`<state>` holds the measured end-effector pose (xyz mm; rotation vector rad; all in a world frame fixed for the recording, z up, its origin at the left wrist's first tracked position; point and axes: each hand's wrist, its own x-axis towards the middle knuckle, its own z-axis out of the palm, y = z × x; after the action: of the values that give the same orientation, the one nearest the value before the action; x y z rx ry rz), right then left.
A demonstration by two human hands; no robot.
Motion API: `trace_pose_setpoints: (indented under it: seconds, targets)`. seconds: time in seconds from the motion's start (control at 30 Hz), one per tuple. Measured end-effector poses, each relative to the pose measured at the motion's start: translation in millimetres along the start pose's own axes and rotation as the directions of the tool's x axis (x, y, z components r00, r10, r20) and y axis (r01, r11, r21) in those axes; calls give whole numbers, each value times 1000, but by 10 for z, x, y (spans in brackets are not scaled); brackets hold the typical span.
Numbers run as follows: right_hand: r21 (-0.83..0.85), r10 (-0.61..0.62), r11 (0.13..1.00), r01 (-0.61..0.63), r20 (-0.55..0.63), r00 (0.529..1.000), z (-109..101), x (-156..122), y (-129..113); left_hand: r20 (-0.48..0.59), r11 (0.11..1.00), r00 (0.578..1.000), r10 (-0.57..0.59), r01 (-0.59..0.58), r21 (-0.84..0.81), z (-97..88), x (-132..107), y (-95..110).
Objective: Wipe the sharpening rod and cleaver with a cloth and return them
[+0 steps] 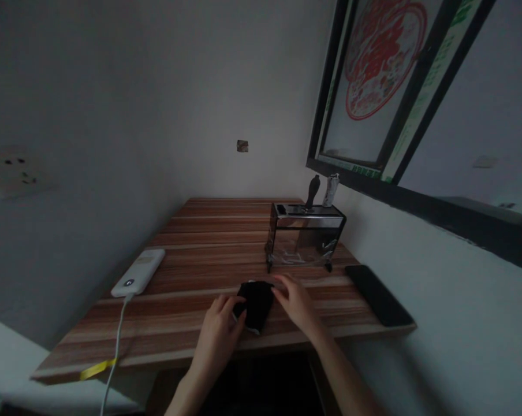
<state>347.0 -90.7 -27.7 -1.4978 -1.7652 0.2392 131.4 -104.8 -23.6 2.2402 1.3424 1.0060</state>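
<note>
A small black cloth (257, 305) with a thin pale edge lies on the wooden table near its front side. My left hand (221, 325) has its thumb and fingers closed on the cloth's left edge. At the upper right corner of the same cloth, the thumb and forefinger of my right hand (296, 303) grip its edge. Part of the cloth is covered by my left fingers. Both forearms reach in from the bottom of the view.
The wooden table (209, 242) meets walls left and right. Behind my right hand stands a see-through knife holder (306, 231) with a black handle sticking up. A black phone (379, 296) lies right; a white power bank (138, 273) with a cable (119, 335) lies left.
</note>
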Motion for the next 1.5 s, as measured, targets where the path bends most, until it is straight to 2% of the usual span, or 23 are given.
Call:
trace_pose_setpoints:
  seconds: [0.1, 0.23, 0.3, 0.43, 0.67, 0.8, 0.97, 1.1, 1.27, 1.5]
  targets:
    - [-174, 36, 984, -28, 42, 998, 202, 95, -140, 39, 997, 999, -4, 1, 73, 48, -131, 90]
    - [-274, 64, 960, -50, 42, 997, 358, 132, -218, 66, 987, 998, -21, 10, 161, 115, -173, 103]
    - [-278, 78, 958, -66, 33, 996, 396, 132, -214, 70, 982, 997, -24, 10, 190, 119, -172, 96]
    - [-167, 99, 981, -94, 19, 995, 392, 123, -158, 64, 976, 998, -15, 1, 220, 106, -173, 112]
    - [-7, 145, 989, -145, -24, 989, 199, -42, 14, 115, 970, 992, 42, -68, 232, 202, -109, 248]
    - [141, 208, 972, -187, -153, 966, -19, -186, 194, 164, 967, 981, 103, -137, 214, 345, 2, 392]
    - [87, 265, 964, -251, -267, 927, -312, -295, 510, 259, 956, 945, 200, -246, 160, 589, 178, 577]
    - [44, 281, 958, -282, -312, 907, -459, -345, 756, 296, 947, 923, 247, -295, 130, 737, 287, 666]
    - [31, 299, 952, -305, -320, 899, -503, -356, 919, 316, 928, 900, 301, -353, 121, 832, 336, 640]
    - [-14, 292, 949, -316, -341, 893, -473, -339, 966, 321, 909, 881, 348, -401, 113, 848, 320, 587]
